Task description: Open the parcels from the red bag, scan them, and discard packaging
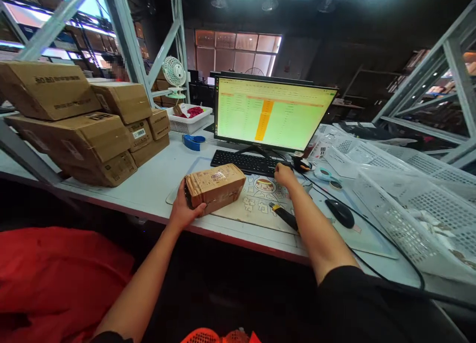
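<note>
My left hand (186, 206) grips the near left end of a taped cardboard box (219, 188), thumb along its front side. The box rests on a printed desk mat (256, 215). My right hand (284, 175) is at the right end of a black keyboard (243, 161), its fingers curled in and seemingly touching the keys. What lies under the fingertips is hidden. Below my right forearm is a utility knife (284, 217) with a yellow tip, partly covered by the arm. A monitor (275, 115) behind the keyboard displays a table with an orange column.
Several cardboard boxes (74, 135) are stacked at left. A blue tape dispenser (193, 142) and white basket (189, 119) stand behind. On the right are a black mouse (339, 213), its cable, scissors (325, 174) and white plastic baskets (412, 219). Metal posts (126, 35) frame the desk.
</note>
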Demonstrator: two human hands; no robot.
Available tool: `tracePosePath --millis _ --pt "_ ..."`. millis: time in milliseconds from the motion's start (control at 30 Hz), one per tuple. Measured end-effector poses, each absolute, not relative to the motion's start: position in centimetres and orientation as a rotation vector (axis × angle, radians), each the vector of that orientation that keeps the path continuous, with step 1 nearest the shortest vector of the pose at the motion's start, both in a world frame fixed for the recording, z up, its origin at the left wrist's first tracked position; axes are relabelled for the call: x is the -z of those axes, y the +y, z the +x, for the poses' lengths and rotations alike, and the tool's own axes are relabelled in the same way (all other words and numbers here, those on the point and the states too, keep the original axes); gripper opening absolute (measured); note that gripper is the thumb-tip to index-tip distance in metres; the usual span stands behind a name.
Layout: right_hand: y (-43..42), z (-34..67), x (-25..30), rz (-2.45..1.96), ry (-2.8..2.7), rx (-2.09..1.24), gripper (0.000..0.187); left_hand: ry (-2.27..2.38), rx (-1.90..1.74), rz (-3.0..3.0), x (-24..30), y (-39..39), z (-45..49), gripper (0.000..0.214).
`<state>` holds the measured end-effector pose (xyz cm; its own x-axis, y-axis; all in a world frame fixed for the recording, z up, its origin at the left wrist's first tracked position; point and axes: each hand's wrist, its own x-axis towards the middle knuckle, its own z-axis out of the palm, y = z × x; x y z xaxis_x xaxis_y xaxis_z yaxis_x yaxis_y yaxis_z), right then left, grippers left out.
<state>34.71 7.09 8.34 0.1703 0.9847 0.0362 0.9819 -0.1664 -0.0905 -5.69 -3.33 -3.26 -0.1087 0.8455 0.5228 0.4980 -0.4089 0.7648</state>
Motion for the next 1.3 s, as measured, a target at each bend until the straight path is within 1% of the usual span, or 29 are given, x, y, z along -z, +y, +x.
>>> tracePosePath --millis 133,200,300,400,500,567,633,700,767,833,933,1000,1100,1167,1200,1300 --pt "8.3 34.7 -7.7 -2.376 -1.965 -0.050 0.032 1.466 -1.543 1.859 3.2 -3.4 -5.4 0.114" --pt "8.5 34.6 -7.7 -2.375 -1.976 -0.030 0.036 1.468 -1.566 1.864 3.3 -3.3 -5.3 0.114" --pt "8.8 34.0 -8.2 -2.371 -2.016 -0.041 0.040 1.467 -1.580 1.852 3.6 -3.1 -5.3 0.115" --pt "8.7 33.1 -9.3 -2.366 -2.045 -0.050 0.039 1.444 -1.565 1.845 4.0 -3.0 -5.4 0.116" --pt "6.6 32.5 -10.3 -2.326 -2.102 -0.053 0.035 1.390 -1.551 1.873 4.0 -3.0 -5.7 0.119" --pt "3.5 32.5 -10.3 -2.291 -2.183 -0.096 0.032 1.346 -1.529 1.958 3.4 -3.1 -6.1 0.123" --pt "-0.4 33.1 -9.5 -2.280 -2.267 -0.159 0.034 1.268 -1.484 2.136 2.3 -3.1 -6.6 0.123" --pt "-4.5 33.9 -8.3 -2.304 -2.312 -0.194 0.046 1.147 -1.405 2.367 1.0 -3.1 -7.4 0.112" --pt "-7.7 34.6 -7.1 -2.281 -2.264 -0.198 0.054 1.063 -1.289 2.551 -0.1 -3.0 -8.5 0.089" --pt "-9.7 35.0 -6.2 -2.208 -2.155 -0.205 0.052 1.090 -1.168 2.636 -1.1 -3.0 -9.8 0.071" --pt "-10.1 34.8 -6.0 -2.133 -1.995 -0.282 0.045 1.207 -1.068 2.644 -2.7 -3.1 -11.4 0.052" --pt "-9.2 34.0 -6.6 -2.093 -1.926 -0.391 0.047 1.282 -1.146 2.520 -4.3 -2.6 -11.4 0.044" --pt "-7.2 31.7 -8.1 -1.816 -1.629 -0.929 0.055 1.297 -1.318 2.068 -6.9 -0.5 -9.4 0.041" --pt "-6.0 29.8 -8.7 -1.604 -1.419 -1.223 0.056 1.245 -1.303 1.734 -7.9 1.5 -7.1 0.041" --pt "-5.5 28.9 -8.9 -1.546 -1.364 -1.294 0.055 1.227 -1.273 1.603 -8.1 2.4 -5.9 0.039" --pt "-4.8 26.9 -8.9 -1.524 -1.355 -1.329 0.053 1.213 -1.177 1.420 -7.5 4.4 -3.1 0.030"
